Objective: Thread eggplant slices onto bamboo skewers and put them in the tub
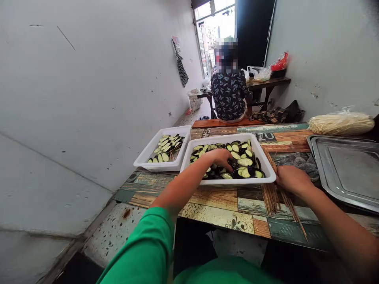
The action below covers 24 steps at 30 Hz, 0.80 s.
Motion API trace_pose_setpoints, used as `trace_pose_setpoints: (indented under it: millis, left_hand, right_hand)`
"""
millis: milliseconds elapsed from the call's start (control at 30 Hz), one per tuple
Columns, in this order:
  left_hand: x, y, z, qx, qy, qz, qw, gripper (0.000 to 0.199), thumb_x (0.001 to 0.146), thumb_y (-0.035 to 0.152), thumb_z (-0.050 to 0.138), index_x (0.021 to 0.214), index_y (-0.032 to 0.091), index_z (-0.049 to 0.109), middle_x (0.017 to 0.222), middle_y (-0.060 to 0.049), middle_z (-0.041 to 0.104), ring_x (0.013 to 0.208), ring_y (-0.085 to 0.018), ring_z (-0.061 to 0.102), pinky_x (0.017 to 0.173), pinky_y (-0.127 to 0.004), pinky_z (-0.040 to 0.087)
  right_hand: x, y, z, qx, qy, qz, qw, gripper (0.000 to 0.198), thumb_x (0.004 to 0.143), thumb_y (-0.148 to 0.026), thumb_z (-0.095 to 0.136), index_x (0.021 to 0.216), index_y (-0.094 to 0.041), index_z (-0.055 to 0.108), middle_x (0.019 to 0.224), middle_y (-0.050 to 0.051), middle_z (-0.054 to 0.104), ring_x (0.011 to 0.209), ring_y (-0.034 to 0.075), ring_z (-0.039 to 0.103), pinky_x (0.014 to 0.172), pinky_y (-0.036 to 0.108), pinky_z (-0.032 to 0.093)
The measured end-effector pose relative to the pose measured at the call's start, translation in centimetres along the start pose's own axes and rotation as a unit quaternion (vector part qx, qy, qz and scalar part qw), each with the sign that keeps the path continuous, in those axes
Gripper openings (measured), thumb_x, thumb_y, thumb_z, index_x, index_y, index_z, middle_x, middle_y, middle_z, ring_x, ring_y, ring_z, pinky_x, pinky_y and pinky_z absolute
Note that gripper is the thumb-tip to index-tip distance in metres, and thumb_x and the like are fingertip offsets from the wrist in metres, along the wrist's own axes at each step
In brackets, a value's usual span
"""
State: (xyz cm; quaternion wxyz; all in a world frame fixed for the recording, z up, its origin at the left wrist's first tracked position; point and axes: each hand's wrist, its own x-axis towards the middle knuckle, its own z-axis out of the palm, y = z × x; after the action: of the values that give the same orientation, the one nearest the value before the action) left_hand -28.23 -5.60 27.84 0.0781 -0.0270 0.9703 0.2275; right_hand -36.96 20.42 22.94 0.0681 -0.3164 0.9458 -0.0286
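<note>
My left hand [221,157] reaches into a white plastic tub [268,173] full of oval eggplant slices [245,162] with dark skin and pale green flesh. Its fingers are curled around a dark-edged slice among the others, the tips partly hidden. To the right of this tub, my right hand [291,177] is closed at the thin bamboo skewers [270,199], which lie in a loose bundle along the tub's side. Its fingertips are mostly out of sight. A second white tub [142,161] on the left holds eggplant slices threaded on skewers [166,149].
A grey cloth [300,163] lies beyond my right hand, beside stacked metal trays [349,169]. Bagged pale noodle-like strands [340,123] rest behind them. Ahead, a person [227,94] sits facing away at another table [275,82]. A wall [74,98] runs along the left.
</note>
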Motion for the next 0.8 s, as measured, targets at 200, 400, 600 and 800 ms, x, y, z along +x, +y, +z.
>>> trace_pose_setpoints:
  millis: [200,400,600,800]
  left_hand:
    - [0.0,-1.3,-1.3,0.037,0.006,-0.083,0.996,0.026,0.052,0.017,0.083,0.05,0.022,0.057,0.059,-0.004,0.061,0.085,-0.026,0.064,0.084,-0.027,0.045]
    - [-0.4,-2.3,-2.3,-0.002,0.014,-0.065,0.998,0.012,0.066,0.027,0.076,0.062,0.021,0.066,0.065,-0.003,0.066,0.077,-0.02,0.062,0.079,-0.024,0.044]
    - [-0.3,-2.1,-2.6,-0.041,0.078,0.036,0.995,0.02,0.068,0.021,0.069,0.088,0.024,0.075,0.086,0.001,0.072,0.083,-0.017,0.06,0.079,-0.022,0.042]
    - [-0.3,-1.8,-2.6,-0.113,0.096,-0.03,0.988,0.032,0.07,0.044,0.074,0.06,0.016,0.06,0.052,0.005,0.046,0.055,-0.009,0.04,0.057,-0.023,0.031]
  right_hand:
    - [0.3,1.1,-1.4,-0.027,-0.022,-0.005,0.999,0.031,0.088,-0.022,0.047,0.071,-0.015,0.072,0.084,0.018,0.074,0.077,0.028,0.068,0.061,0.034,0.038]
    - [-1.4,3.1,-3.8,0.006,-0.012,0.019,1.0,0.038,0.084,-0.025,0.056,0.046,-0.022,0.052,0.061,0.011,0.065,0.057,0.021,0.057,0.054,0.034,0.032]
    - [-3.8,2.1,-8.7,0.105,0.094,0.069,0.988,0.036,0.079,-0.026,0.059,0.044,-0.027,0.051,0.046,0.004,0.058,0.042,0.017,0.047,0.047,0.034,0.031]
    - [-1.3,-2.2,-7.5,0.508,0.107,-0.012,0.854,0.03,0.075,-0.048,0.057,0.082,-0.021,0.067,0.047,-0.001,0.049,0.038,0.011,0.036,0.039,0.026,0.023]
